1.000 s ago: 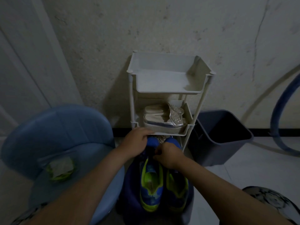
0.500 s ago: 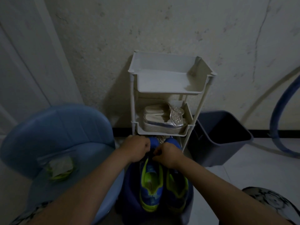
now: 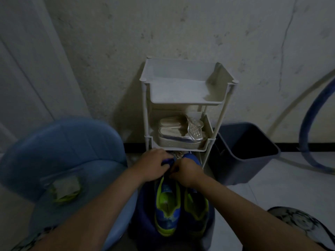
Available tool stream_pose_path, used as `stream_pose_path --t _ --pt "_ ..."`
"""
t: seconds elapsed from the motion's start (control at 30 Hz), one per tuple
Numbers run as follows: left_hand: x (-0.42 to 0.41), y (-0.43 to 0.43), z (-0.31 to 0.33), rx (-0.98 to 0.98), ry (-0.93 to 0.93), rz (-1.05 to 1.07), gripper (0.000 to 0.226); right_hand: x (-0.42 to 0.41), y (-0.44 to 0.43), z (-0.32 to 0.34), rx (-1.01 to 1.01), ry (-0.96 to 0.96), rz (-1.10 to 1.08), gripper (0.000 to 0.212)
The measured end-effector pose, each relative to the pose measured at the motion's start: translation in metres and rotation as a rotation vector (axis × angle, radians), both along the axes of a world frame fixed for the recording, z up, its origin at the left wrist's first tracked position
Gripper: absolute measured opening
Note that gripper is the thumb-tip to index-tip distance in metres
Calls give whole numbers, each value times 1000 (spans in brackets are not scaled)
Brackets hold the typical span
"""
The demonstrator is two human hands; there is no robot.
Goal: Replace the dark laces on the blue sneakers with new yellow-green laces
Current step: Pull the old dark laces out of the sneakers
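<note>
Blue sneakers (image 3: 167, 205) sit on a dark stool (image 3: 143, 205), toes under a white rack (image 3: 181, 102) holding silver sandals (image 3: 181, 134), where the left hand (image 3: 154, 164) grips one toe and the right hand (image 3: 186, 173) curls beside it, its pinch hidden, between a blue chair (image 3: 63, 151) bearing a lace packet (image 3: 65, 189) and a grey bin (image 3: 244, 160).

Bare arms, patterned clothing
The left forearm (image 3: 108, 200) and right forearm (image 3: 244, 201) are uncovered; black-and-white patterned fabric (image 3: 299, 225) shows at both lower corners.

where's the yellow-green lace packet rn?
Head view, lower left: the packet lies on the seat of the blue chair, left of the blue sneakers.
</note>
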State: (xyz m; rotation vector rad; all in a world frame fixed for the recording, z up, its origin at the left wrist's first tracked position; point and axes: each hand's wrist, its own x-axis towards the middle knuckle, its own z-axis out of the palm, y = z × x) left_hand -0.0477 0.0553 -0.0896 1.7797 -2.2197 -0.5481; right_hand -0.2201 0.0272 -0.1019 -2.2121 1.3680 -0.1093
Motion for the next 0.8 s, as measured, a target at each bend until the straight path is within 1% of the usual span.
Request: stream_pose_path --t 0.07,0.1,0.2,0.23,0.3,0.33,0.4,0.47,0.53,0.6,0.67,0.77,0.8 --pt "-5 2 -2 72 -54 -13 23 -1 0 -1 -8 -7 -6 18" --pt "-6 3 -2 102 -47 17 22 -1 0 -2 -9 -14 -10 18" --pt "-8 2 -2 160 89 145 27 -2 0 -1 -5 -14 -11 18" --pt "-8 2 -2 176 144 175 24 -2 0 0 -1 -15 -15 18" --pt "-9 3 1 206 221 196 11 -1 0 0 3 -20 -21 16" --pt "-9 3 1 221 247 202 11 -1 0 -1 4 -19 -16 16" --pt "-8 3 0 232 277 256 15 0 0 0 16 -14 -2 16" --pt "-4 -1 -1 211 296 368 18 0 -1 0 28 0 2 20" --pt "2 -7 -2 154 303 489 24 0 -2 0 34 19 -4 24" --pt "6 -9 0 109 306 568 29 -1 -3 -1 37 29 -7 23" --pt "6 -6 0 110 259 580 27 -1 -1 -2 24 34 -5 20" --pt "3 -1 -2 78 24 525 11 0 0 -3 20 27 -10 15" --pt "5 0 -2 46 -16 488 19 -1 0 -3 17 26 -10 14"
